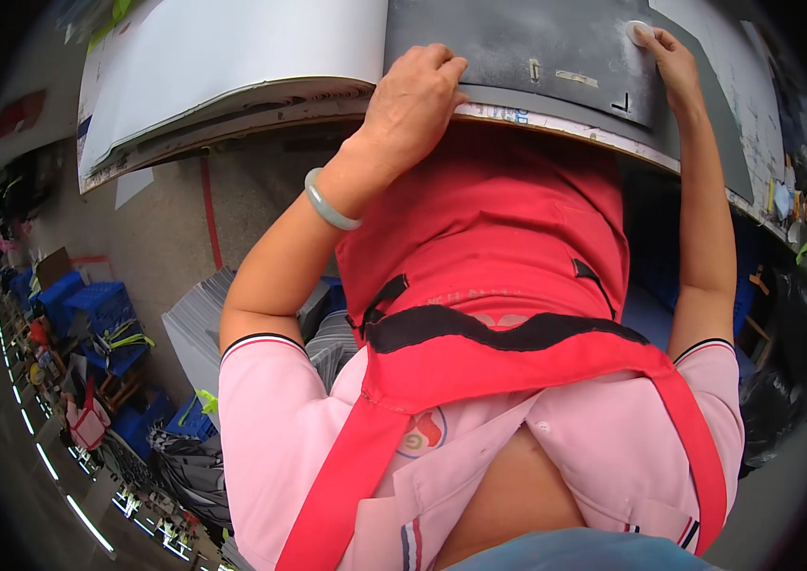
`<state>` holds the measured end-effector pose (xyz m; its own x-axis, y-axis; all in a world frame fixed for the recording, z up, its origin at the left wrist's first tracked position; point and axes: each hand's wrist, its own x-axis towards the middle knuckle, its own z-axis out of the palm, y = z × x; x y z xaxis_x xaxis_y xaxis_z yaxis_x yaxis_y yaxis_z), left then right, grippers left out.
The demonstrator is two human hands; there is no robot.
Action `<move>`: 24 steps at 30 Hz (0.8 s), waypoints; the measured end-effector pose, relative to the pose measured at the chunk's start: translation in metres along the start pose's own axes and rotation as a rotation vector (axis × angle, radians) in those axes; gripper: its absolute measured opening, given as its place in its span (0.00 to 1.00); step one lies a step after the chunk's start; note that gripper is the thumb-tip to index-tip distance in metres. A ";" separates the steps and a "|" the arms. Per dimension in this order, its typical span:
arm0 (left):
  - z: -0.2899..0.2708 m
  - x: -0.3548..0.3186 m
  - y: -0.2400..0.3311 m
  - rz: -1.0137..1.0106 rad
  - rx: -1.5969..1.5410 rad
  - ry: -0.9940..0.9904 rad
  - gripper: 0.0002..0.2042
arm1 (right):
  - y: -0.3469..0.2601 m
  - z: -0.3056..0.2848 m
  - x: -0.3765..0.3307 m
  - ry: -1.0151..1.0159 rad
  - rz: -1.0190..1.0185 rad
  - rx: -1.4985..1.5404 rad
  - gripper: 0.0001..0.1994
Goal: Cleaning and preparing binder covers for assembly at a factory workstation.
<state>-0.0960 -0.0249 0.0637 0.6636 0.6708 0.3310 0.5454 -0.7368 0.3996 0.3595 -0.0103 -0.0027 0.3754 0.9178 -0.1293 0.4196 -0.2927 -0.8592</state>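
Observation:
My right hand (pixel 675 67) pinches a white round disc (pixel 639 33) against the right edge of a dark grey flat board (pixel 508 43). Pale powdery smears spread over the board around the disc. At the board's near left corner, by the edge of a large white sheet (pixel 242 48), rests my left hand (pixel 418 103). Its fingers are curled in, and whatever lies under them is hidden. Small slots, a strip of tape and a black corner mark show on the board's near part.
The worktable edge (pixel 556 119) runs close in front of my red apron (pixel 489 228). Small tools and scraps (pixel 794 205) lie at the table's right end. Blue crates (pixel 104 309) stand on the floor to the left, with a stack of grey sheets (pixel 199 319) nearer me.

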 end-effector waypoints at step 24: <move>0.011 -0.017 -0.015 -0.056 0.160 -0.061 0.05 | -0.058 0.029 -0.045 0.026 0.099 -0.062 0.06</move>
<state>-0.1097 -0.0267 0.0423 0.6571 0.7084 0.2576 0.6538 -0.7057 0.2729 0.2946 -0.0269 0.0388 0.4385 0.8764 -0.1989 0.4291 -0.3986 -0.8106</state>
